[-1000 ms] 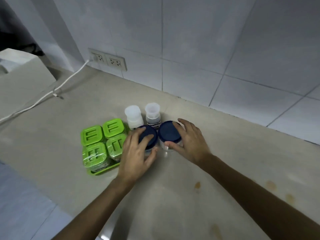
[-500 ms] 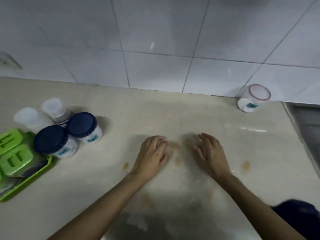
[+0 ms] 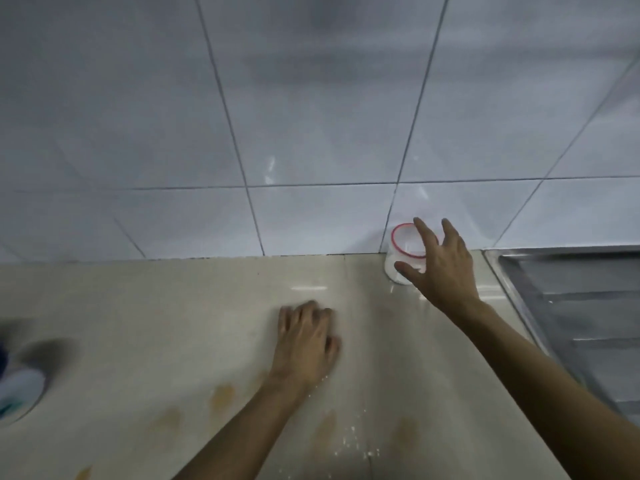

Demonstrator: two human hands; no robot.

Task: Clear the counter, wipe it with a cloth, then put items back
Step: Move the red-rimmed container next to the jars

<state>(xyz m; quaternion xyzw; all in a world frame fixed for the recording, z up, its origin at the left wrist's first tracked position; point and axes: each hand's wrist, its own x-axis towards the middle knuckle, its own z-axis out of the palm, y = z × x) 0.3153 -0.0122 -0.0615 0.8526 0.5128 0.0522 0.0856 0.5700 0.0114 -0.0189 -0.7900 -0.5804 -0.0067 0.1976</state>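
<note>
— Where is the jar (image 3: 398, 268)?
— Against the wall by the sink (image 3: 571, 306), likely the last item left to clear.
— The hands?
— Right hand (image 3: 440, 265) spread, reaching, grasping nothing; left hand (image 3: 306, 341) empty, curled on the counter (image 3: 156, 323).

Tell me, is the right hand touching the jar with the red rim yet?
Cannot tell. In the head view the open right hand overlaps the red-rimmed jar by the tiled wall, with spread fingers in front of it, so neither contact nor a gap shows.
</note>
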